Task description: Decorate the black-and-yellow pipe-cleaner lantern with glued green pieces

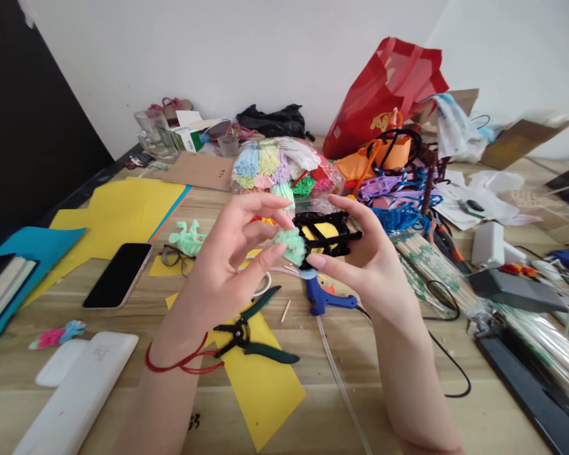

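Between my hands, above the table, is a lantern-shaped craft piece with a black fuzzy frame around a yellow core. A pale green fuzzy piece sits against its left end. My left hand pinches the green piece between thumb and fingers. Thumb and fingers of my right hand are wrapped round the black frame. Beneath them on the table lies a blue glue gun. Green-handled wire strippers rest on a yellow sheet beside my left wrist.
A black phone, yellow paper and a white case lie to the left. Bagged coloured pipe cleaners and a red bag stand behind. Bundled sticks, pliers and a cable are at right.
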The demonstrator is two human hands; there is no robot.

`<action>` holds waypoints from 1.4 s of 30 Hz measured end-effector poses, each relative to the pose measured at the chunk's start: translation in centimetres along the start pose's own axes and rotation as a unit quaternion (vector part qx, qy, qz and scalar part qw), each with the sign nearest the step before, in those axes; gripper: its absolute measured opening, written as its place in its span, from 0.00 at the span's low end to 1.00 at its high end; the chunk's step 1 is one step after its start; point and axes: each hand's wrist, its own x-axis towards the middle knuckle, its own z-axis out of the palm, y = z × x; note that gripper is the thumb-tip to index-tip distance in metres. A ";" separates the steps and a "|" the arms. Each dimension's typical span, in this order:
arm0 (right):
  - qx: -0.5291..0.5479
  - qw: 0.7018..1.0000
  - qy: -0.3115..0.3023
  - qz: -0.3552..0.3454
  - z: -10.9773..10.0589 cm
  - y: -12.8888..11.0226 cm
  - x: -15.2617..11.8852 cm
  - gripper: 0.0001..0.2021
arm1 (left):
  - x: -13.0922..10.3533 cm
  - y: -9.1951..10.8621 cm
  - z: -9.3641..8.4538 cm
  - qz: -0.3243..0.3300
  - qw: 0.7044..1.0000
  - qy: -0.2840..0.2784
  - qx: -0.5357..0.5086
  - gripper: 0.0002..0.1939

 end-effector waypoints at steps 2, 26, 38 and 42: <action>0.007 1.000 -0.006 0.004 -0.2 0.0 0.1 0.35 | 0.0 -0.2 0.0 -0.014 1.000 -0.007 -0.007 0.18; 0.189 0.957 -0.175 0.137 -4.2 -2.1 0.2 0.17 | -0.2 0.2 -0.7 -0.020 0.998 -0.028 -0.061 0.19; 0.181 0.949 -0.200 0.163 -2.9 -1.7 -0.2 0.26 | -0.1 -0.7 -0.9 -0.030 0.996 -0.041 -0.079 0.20; 0.106 0.972 -0.158 0.141 -2.0 -1.7 -0.3 0.25 | 0.0 -0.6 -1.1 -0.040 0.995 -0.042 -0.078 0.20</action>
